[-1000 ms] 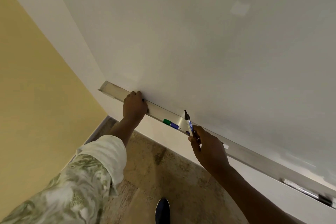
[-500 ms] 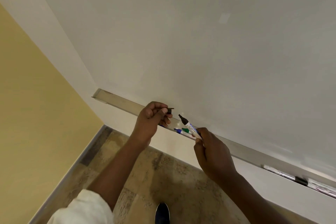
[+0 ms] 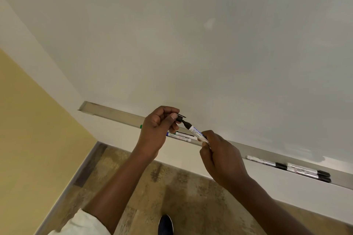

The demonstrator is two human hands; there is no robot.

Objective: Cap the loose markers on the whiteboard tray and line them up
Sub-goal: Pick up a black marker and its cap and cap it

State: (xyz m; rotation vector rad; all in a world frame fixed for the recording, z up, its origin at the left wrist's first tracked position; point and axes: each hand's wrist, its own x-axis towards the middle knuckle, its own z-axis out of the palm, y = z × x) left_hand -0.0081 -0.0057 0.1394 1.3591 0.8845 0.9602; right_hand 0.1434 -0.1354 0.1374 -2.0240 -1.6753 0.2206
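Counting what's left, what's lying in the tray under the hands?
Two markers lie in the tray between the hands; a green tip shows beside the left hand, the rest hidden.

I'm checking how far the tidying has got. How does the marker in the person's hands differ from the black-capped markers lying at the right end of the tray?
The held marker is uncapped, its dark tip bare and meeting the black cap pinched in the left hand; the tray markers are capped. It is off the tray, gripped by the right hand and tilted; they lie flat along it. Its label is blue, theirs looks black. All have white barrels.
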